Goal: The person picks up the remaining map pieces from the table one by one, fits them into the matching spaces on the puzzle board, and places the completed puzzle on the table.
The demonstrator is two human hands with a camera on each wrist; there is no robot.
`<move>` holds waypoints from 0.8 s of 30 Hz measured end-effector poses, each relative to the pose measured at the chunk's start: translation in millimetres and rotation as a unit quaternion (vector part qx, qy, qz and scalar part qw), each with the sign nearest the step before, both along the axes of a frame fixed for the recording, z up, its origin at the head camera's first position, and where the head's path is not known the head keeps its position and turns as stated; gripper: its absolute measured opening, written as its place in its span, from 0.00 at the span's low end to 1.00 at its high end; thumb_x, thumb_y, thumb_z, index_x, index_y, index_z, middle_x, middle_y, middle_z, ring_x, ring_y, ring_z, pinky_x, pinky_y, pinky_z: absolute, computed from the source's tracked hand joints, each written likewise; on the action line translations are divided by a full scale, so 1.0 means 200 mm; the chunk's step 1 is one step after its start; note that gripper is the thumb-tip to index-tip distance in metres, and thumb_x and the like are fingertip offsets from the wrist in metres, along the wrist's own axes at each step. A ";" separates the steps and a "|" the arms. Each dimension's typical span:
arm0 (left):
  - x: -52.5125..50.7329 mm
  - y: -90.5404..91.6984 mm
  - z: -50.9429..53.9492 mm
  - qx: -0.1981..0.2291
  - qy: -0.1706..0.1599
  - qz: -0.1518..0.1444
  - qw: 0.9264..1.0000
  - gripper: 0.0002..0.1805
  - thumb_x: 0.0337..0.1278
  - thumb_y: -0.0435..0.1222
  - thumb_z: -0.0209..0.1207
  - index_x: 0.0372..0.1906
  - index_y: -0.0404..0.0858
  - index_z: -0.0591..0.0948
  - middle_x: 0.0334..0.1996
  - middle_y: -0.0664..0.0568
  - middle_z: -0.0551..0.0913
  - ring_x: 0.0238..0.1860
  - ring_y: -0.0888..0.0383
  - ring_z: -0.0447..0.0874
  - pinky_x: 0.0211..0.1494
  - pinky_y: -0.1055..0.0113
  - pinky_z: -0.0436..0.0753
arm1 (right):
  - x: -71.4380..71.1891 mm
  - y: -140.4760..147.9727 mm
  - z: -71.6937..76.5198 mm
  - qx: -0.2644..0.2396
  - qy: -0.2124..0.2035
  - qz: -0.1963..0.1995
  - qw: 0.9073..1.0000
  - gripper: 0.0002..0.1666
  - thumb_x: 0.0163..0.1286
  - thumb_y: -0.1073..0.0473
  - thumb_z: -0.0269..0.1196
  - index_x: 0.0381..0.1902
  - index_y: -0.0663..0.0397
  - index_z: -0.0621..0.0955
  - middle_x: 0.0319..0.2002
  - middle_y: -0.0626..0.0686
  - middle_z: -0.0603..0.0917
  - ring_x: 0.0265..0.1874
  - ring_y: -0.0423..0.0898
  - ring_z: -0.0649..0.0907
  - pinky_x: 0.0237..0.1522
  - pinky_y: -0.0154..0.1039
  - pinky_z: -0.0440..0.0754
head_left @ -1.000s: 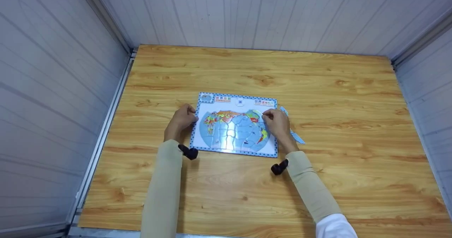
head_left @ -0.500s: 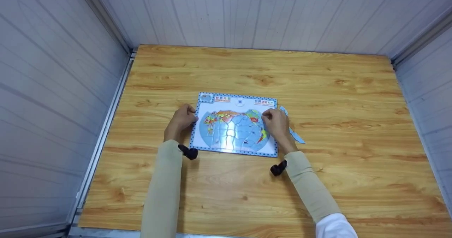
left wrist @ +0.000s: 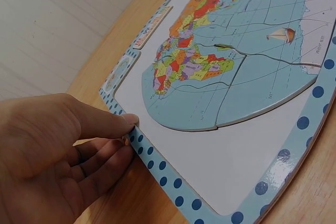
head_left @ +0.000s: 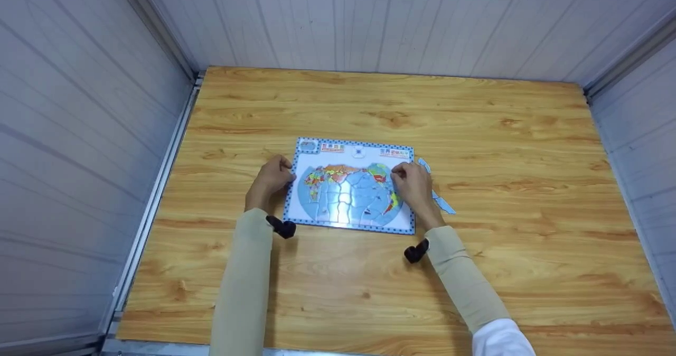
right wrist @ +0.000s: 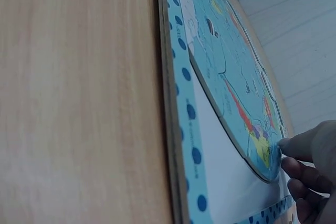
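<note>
A world map puzzle board (head_left: 354,228) with a blue dotted border lies flat on the wooden table, most of its oval filled with jigsaw pieces. My left hand (head_left: 273,175) grips the board's left edge; in the left wrist view its thumb (left wrist: 118,124) lies on the border, with fingers below the edge. At the map's right rim, my right hand (head_left: 414,183) has thumb and forefinger together on a blue puzzle piece (right wrist: 277,153), mostly hidden by the fingertips. Two narrow blue loose puzzle pieces (head_left: 444,205) show on the table beyond that hand, partly covered by it.
The wooden table (head_left: 528,187) extends around the board on all sides. Pale panel walls stand at the back (head_left: 391,23), the left (head_left: 95,150) and the right. A black wrist camera (head_left: 416,251) sits by each cuff.
Between the first frame and now, my right hand has shifted very slightly left along the map's rim. The left hand keeps its place on the board's edge.
</note>
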State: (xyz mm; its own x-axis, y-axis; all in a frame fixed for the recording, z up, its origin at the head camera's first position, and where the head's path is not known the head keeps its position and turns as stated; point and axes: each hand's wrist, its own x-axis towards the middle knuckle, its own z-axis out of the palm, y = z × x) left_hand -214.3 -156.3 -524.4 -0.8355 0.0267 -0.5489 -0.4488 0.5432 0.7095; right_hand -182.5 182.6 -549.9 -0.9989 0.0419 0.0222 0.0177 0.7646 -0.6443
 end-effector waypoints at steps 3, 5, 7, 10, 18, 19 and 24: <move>0.00 0.00 0.00 -0.003 0.001 -0.002 1.000 0.15 0.64 0.33 0.54 0.54 0.40 0.68 0.44 0.47 0.72 0.44 0.53 0.72 0.45 0.63 0.72 | 0.00 0.00 0.00 -0.003 -0.005 -0.001 1.000 0.10 0.67 0.58 0.61 0.41 0.56 0.84 0.39 0.54 0.83 0.41 0.50 0.77 0.46 0.46 0.72; 0.00 0.00 0.00 -0.007 0.001 -0.004 1.000 0.15 0.65 0.34 0.53 0.54 0.40 0.68 0.44 0.48 0.72 0.45 0.53 0.71 0.46 0.63 0.71 | 0.00 0.00 0.00 -0.007 -0.011 0.001 1.000 0.10 0.67 0.58 0.61 0.43 0.56 0.84 0.40 0.54 0.82 0.42 0.50 0.77 0.47 0.46 0.71; -0.01 0.00 0.00 -0.010 0.000 -0.005 1.000 0.15 0.65 0.34 0.53 0.54 0.40 0.68 0.44 0.48 0.72 0.45 0.53 0.72 0.46 0.63 0.71 | 0.01 0.01 0.01 -0.013 -0.016 0.001 1.000 0.11 0.67 0.58 0.61 0.44 0.56 0.84 0.41 0.54 0.82 0.42 0.49 0.77 0.48 0.46 0.72; -0.01 0.00 0.00 -0.012 -0.001 -0.008 1.000 0.15 0.65 0.34 0.53 0.54 0.41 0.69 0.44 0.48 0.72 0.45 0.53 0.72 0.46 0.63 0.71 | 0.02 0.01 0.02 -0.023 -0.027 -0.001 0.999 0.13 0.67 0.58 0.60 0.47 0.56 0.83 0.42 0.54 0.81 0.44 0.49 0.77 0.49 0.46 0.72; -0.01 0.00 -0.02 -0.015 0.019 -0.015 1.000 0.15 0.63 0.33 0.54 0.54 0.39 0.69 0.43 0.47 0.73 0.44 0.53 0.71 0.46 0.63 0.71 | 0.04 0.04 0.04 -0.040 -0.019 -0.009 0.999 0.11 0.68 0.58 0.60 0.46 0.55 0.83 0.43 0.54 0.82 0.45 0.49 0.76 0.48 0.44 0.73; -0.01 0.00 -0.02 -0.017 0.024 -0.018 0.999 0.15 0.63 0.33 0.54 0.54 0.39 0.69 0.44 0.47 0.73 0.44 0.53 0.71 0.46 0.63 0.71 | 0.05 0.05 0.04 -0.043 -0.014 -0.008 0.999 0.11 0.67 0.58 0.60 0.45 0.55 0.83 0.43 0.54 0.82 0.44 0.50 0.76 0.48 0.44 0.73; -0.01 -0.01 -0.03 -0.021 0.032 -0.021 0.999 0.15 0.64 0.33 0.53 0.53 0.38 0.69 0.46 0.46 0.73 0.46 0.52 0.71 0.49 0.61 0.71 | 0.06 0.07 0.05 -0.053 -0.003 -0.007 0.999 0.10 0.67 0.59 0.61 0.44 0.56 0.83 0.42 0.55 0.83 0.43 0.49 0.77 0.48 0.44 0.73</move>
